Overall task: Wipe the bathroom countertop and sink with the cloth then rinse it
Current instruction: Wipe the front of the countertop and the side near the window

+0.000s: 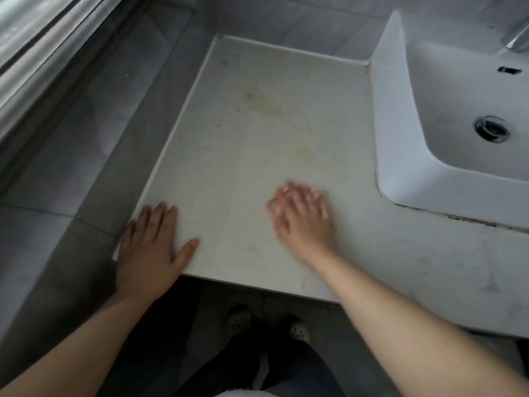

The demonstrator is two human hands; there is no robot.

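across the frame's middle lay the stained countertop (257, 133); at two o'clock sat the white sink (429, 156). at seven o'clock the left hand (151, 250) pressed flat, fingers spread, empty. at centre the blurred right hand (303, 216) lay flat, fingers extended, holding nothing visible.

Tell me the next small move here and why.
Probably fetch the cloth: none is in view. Both the left hand and the blurred right hand lie bare and flat on the countertop, which shows yellowish stains not yet wiped.
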